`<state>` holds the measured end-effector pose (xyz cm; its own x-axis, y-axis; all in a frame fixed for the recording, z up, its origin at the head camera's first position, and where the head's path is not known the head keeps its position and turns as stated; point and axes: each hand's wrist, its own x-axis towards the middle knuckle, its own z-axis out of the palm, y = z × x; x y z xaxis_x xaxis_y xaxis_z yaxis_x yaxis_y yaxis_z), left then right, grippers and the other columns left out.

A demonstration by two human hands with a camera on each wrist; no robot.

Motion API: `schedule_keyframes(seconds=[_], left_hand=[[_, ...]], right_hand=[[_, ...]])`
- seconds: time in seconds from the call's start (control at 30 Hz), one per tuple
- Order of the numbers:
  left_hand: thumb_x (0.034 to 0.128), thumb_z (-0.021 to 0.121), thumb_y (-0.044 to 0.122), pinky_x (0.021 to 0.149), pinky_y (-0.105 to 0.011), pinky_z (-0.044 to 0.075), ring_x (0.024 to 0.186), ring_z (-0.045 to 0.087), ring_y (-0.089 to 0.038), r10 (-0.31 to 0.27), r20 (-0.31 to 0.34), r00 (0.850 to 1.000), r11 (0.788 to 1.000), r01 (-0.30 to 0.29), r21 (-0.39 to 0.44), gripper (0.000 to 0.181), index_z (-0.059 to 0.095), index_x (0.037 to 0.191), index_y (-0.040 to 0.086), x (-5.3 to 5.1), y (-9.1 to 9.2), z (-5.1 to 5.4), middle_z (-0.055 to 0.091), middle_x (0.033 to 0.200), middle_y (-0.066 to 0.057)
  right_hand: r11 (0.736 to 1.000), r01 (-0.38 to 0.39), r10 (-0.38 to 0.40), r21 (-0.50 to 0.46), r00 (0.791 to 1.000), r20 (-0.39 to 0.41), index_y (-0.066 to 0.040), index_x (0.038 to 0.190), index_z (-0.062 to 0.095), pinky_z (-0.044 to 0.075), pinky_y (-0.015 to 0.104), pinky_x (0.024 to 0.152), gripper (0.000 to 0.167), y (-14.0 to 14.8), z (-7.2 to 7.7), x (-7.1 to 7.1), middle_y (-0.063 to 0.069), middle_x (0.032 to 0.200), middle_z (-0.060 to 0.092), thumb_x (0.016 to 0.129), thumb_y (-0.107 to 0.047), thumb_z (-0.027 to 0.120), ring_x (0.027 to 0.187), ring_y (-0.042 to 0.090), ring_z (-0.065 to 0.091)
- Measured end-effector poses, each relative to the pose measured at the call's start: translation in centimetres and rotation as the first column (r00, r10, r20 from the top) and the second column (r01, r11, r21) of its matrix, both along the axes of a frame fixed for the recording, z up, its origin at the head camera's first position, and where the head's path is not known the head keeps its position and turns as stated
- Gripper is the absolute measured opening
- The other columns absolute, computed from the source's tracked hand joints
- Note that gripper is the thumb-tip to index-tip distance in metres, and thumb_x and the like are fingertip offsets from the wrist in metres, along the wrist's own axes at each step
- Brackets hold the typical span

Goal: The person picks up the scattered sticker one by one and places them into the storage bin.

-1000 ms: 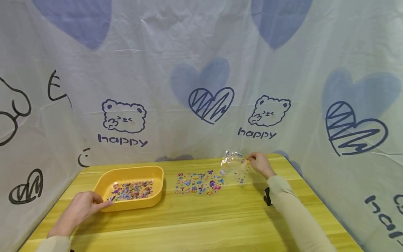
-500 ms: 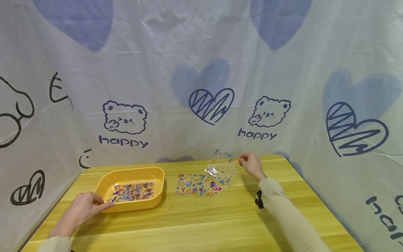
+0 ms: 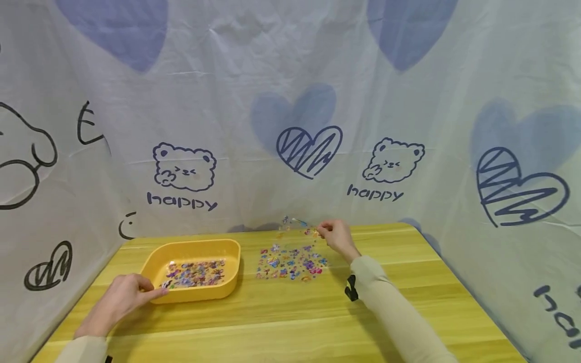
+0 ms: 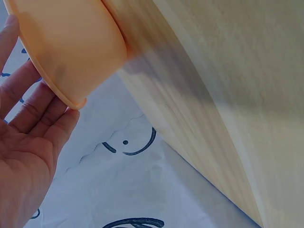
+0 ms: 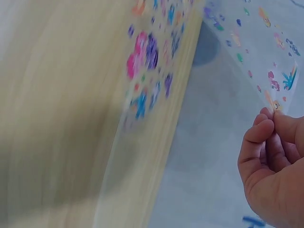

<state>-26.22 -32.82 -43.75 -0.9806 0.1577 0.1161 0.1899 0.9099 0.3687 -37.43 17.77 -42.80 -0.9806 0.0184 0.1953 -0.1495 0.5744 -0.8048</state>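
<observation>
1. Yellow covers the tray [image 3: 199, 293], which stands at the left of the table [image 3: 254, 322]. Inside we see a patch of small bright prints [image 3: 197, 275], seemingly on clear sheets; we cannot count them, nor tell whether they are finished with or waiting their turn.

2. To the right of the tray, apart from it, the flat sheet [image 3: 290, 272] lies on the table, clear and dotted with the same kind of prints. We judge this one to be laid out.

3. The lifted sheet [image 5: 261, 47] hangs up near the table's far edge, above and behind the flat one as the head view has it. We cannot tell whether the two touch. Since it is set down neither on the table nor in the tray, we judge its handling to be midway, with placing it left to do.

4. The right hand [image 3: 339, 239] has its grip closed on one corner of that sheet, pinched between thumb and fingertips. We see the forearm slant in from the lower right.

5. The left hand [image 3: 120, 300] grips the tray at its near left corner, thumb along the rim; we take this as steadying.
</observation>
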Motion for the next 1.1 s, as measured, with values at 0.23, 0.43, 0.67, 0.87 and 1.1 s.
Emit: schedule_keyframes(seconds=[0.23, 0.43, 0.67, 0.87, 1.1], left_hand=[[0.0810, 0.075, 0.050, 0.061, -0.030, 0.044, 0.068, 0.051, -0.012, -0.003, -0.052, 0.999, 1.000, 0.002, -0.014, 0.037, 0.075, 0.074, 0.013, -0.2, -0.1, 0.0, 0.068, 0.074, -0.001], [0.0805, 0.075, 0.051, 0.062, -0.029, 0.042, 0.070, 0.049, -0.014, 0.002, -0.048, 0.999, 1.000, -0.003, -0.007, 0.037, 0.075, 0.075, 0.014, -0.2, -0.2, -0.1, 0.070, 0.078, -0.002], [0.0817, 0.074, 0.051, 0.056, -0.025, 0.037, 0.066, 0.046, -0.013, 0.001, -0.036, 0.999, 1.000, -0.001, 0.002, 0.038, 0.076, 0.076, 0.013, -0.2, -0.3, 0.2, 0.068, 0.075, 0.000], [0.0796, 0.076, 0.051, 0.064, -0.032, 0.045, 0.071, 0.052, -0.015, 0.023, -0.038, 0.999, 1.000, -0.023, -0.008, 0.041, 0.077, 0.080, 0.010, -0.1, -0.2, 0.4, 0.072, 0.083, -0.006], [0.0790, 0.076, 0.052, 0.068, -0.035, 0.049, 0.074, 0.056, -0.015, 0.028, -0.017, 0.999, 1.000, -0.028, -0.002, 0.042, 0.077, 0.081, 0.010, -0.1, -0.1, 0.1, 0.073, 0.085, -0.007]], right_hand=[[0.996, -0.076, 0.076, -0.054, 0.997, -0.010, -0.008, 0.100, 0.074, 0.043, 0.026, 0.055, 0.019, -3.8, 0.2, 0.3, 0.008, 0.088, 0.069, 0.099, -0.020, 0.059, 0.061, 0.013, 0.051], [0.981, -0.152, 0.148, -0.117, 0.988, -0.043, -0.006, 0.105, 0.073, 0.040, 0.025, 0.051, 0.021, -7.7, 0.6, 0.6, 0.013, 0.091, 0.070, 0.099, -0.020, 0.059, 0.056, 0.013, 0.048], [0.962, -0.184, 0.176, -0.202, 0.983, -0.057, -0.011, 0.105, 0.074, 0.045, 0.026, 0.059, 0.018, -12.4, 1.6, 1.1, 0.008, 0.097, 0.070, 0.098, -0.022, 0.061, 0.073, 0.013, 0.056], [0.968, -0.163, 0.146, -0.190, 0.984, -0.101, -0.015, 0.102, 0.075, 0.050, 0.024, 0.067, 0.015, -15.5, 1.9, 1.1, 0.000, 0.095, 0.071, 0.097, -0.024, 0.064, 0.080, 0.010, 0.061], [0.970, -0.151, 0.141, -0.190, 0.988, -0.064, -0.014, 0.101, 0.074, 0.048, 0.023, 0.061, 0.013, -17.9, 1.2, 1.0, 0.001, 0.090, 0.070, 0.096, -0.021, 0.064, 0.077, 0.013, 0.062]])
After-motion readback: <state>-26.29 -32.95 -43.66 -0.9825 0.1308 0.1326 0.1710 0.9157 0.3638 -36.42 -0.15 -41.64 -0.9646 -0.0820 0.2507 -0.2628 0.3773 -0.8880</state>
